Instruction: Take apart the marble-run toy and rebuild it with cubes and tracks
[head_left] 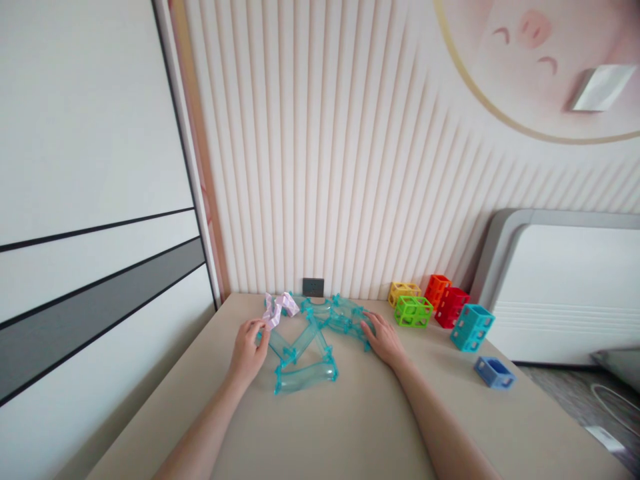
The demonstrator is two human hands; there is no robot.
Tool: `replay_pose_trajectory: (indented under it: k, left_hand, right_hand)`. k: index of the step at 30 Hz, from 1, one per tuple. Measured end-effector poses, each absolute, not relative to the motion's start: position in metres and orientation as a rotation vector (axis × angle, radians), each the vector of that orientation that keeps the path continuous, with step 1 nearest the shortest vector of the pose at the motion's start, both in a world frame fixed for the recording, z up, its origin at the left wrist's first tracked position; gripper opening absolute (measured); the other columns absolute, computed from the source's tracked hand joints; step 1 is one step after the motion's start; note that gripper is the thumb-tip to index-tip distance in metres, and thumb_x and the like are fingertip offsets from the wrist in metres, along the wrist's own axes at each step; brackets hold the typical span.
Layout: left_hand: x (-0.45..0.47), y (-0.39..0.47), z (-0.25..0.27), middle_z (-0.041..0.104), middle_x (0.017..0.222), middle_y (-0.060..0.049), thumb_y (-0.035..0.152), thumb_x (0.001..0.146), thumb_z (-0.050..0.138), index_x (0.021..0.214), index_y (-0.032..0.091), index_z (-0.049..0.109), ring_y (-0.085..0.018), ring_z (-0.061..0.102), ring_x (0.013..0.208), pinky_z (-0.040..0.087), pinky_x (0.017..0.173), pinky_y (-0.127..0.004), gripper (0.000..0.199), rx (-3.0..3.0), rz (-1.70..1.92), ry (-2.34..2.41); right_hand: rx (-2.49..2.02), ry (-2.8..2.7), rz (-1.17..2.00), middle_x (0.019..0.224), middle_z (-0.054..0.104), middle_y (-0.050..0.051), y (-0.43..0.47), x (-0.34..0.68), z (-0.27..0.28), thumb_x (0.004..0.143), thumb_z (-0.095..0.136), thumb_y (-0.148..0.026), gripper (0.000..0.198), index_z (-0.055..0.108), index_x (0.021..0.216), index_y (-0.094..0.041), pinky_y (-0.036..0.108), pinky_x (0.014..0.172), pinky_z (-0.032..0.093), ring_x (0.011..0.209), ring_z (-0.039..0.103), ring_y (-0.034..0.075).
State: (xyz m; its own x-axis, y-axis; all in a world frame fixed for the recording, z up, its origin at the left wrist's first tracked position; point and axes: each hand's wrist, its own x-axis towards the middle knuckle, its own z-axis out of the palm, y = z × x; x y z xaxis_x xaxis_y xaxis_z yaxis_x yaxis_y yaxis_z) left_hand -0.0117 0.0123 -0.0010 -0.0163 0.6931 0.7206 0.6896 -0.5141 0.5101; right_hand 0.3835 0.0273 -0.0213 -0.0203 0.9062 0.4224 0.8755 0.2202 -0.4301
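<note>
Clear teal plastic track pieces (306, 376) lie joined in a zigzag and curve over the far part of the table. At the left end, my left hand (249, 350) is closed with its fingertips on a crumpled pale lilac patterned strip (273, 312), which lies over the track there. My right hand (384, 337) rests on the right end of the teal track, fingers stretched out and touching it. Its fingertips partly cover that end.
Right of my right hand stand block frames: yellow (403, 291), green (413, 311), orange (437, 291), red (452, 307), teal (471, 327) and blue (494, 373). A ribbed wall with a black socket (313, 287) backs the table (330, 440). A white cabinet (90, 133) stands left.
</note>
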Motion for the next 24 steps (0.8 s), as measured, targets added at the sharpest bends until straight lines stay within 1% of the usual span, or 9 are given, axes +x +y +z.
replay_pose_trajectory:
  k: [3, 7, 9, 11, 15, 18, 21, 23, 24]
  left_hand:
    - [-0.016, 0.017, -0.003, 0.068, 0.094, -0.009, 0.04, 0.095, 0.048, 0.091, 0.023, 0.063, -0.027, 0.064, 0.095, 0.052, 0.09, -0.044, 0.023, 2.145, 1.611, 1.607]
    - [-0.024, 0.028, -0.008, 0.07, 0.094, -0.009, 0.044, 0.092, 0.048, 0.089, 0.023, 0.062, -0.028, 0.066, 0.096, 0.052, 0.091, -0.045, 0.025, 2.07, 1.574, 1.677]
    - [-0.031, 0.034, -0.011, 0.07, 0.095, -0.01, 0.044, 0.089, 0.047, 0.09, 0.023, 0.061, -0.029, 0.066, 0.097, 0.051, 0.093, -0.046, 0.026, 2.028, 1.551, 1.723]
    - [-0.036, 0.041, -0.013, 0.07, 0.097, -0.012, 0.043, 0.088, 0.045, 0.092, 0.022, 0.061, -0.031, 0.066, 0.1, 0.05, 0.095, -0.048, 0.027, 1.99, 1.511, 1.773]
    - [-0.036, 0.057, -0.011, 0.071, 0.109, -0.015, 0.043, 0.086, 0.048, 0.102, 0.019, 0.061, -0.032, 0.064, 0.111, 0.046, 0.101, -0.048, 0.032, 1.982, 1.343, 1.818]
    - [-0.026, 0.071, -0.005, 0.073, 0.11, -0.013, 0.049, 0.084, 0.057, 0.111, 0.019, 0.062, -0.031, 0.067, 0.108, 0.05, 0.094, -0.042, 0.041, 1.997, 1.155, 1.793]
    - [-0.013, 0.083, 0.001, 0.076, 0.105, -0.011, 0.055, 0.079, 0.065, 0.11, 0.02, 0.065, -0.029, 0.071, 0.099, 0.053, 0.084, -0.037, 0.047, 2.007, 0.996, 1.743]
    - [-0.008, 0.088, 0.002, 0.075, 0.107, -0.01, 0.057, 0.078, 0.067, 0.108, 0.021, 0.067, -0.029, 0.07, 0.101, 0.052, 0.085, -0.035, 0.047, 2.012, 0.941, 1.731]
    - [-0.008, 0.091, 0.003, 0.075, 0.109, -0.01, 0.057, 0.08, 0.066, 0.109, 0.02, 0.067, -0.03, 0.069, 0.103, 0.051, 0.087, -0.036, 0.047, 2.008, 0.924, 1.741]
  right_hand:
    - [-1.656, -1.833, 0.06, 0.121, 0.069, 0.011, 0.024, 0.384, -0.019, 0.098, 0.047, -0.045, 0.035, 0.062, 0.121, -0.023, 0.041, 0.096, 0.048, 0.111, 0.066, 0.027]
    - [-1.662, -1.782, 0.052, 0.108, 0.071, 0.009, 0.023, 0.386, -0.018, 0.094, 0.052, -0.041, 0.027, 0.062, 0.108, -0.021, 0.038, 0.089, 0.049, 0.098, 0.068, 0.025]
    - [-1.651, -1.762, 0.044, 0.106, 0.07, 0.009, 0.023, 0.386, -0.017, 0.093, 0.052, -0.042, 0.026, 0.061, 0.106, -0.021, 0.039, 0.089, 0.048, 0.098, 0.067, 0.026]
    - [-1.636, -1.735, 0.035, 0.108, 0.07, 0.01, 0.022, 0.385, -0.017, 0.092, 0.051, -0.044, 0.027, 0.061, 0.105, -0.021, 0.041, 0.092, 0.047, 0.102, 0.066, 0.028]
    - [-1.609, -1.667, 0.035, 0.109, 0.068, 0.012, 0.023, 0.386, -0.017, 0.093, 0.048, -0.047, 0.03, 0.06, 0.103, -0.021, 0.042, 0.092, 0.048, 0.104, 0.065, 0.028]
    - [-1.594, -1.637, 0.047, 0.105, 0.069, 0.011, 0.024, 0.387, -0.019, 0.093, 0.049, -0.048, 0.03, 0.06, 0.101, -0.021, 0.04, 0.089, 0.05, 0.099, 0.067, 0.027]
    - [-1.581, -1.635, 0.057, 0.102, 0.069, 0.01, 0.024, 0.388, -0.02, 0.092, 0.05, -0.048, 0.03, 0.061, 0.101, -0.021, 0.04, 0.086, 0.051, 0.096, 0.068, 0.027]
    - [-1.569, -1.643, 0.064, 0.101, 0.07, 0.009, 0.023, 0.387, -0.02, 0.092, 0.051, -0.048, 0.03, 0.062, 0.1, -0.022, 0.04, 0.086, 0.052, 0.096, 0.068, 0.027]
    - [-1.562, -1.647, 0.069, 0.101, 0.07, 0.009, 0.022, 0.387, -0.02, 0.092, 0.051, -0.048, 0.029, 0.062, 0.101, -0.022, 0.04, 0.087, 0.051, 0.096, 0.068, 0.027]
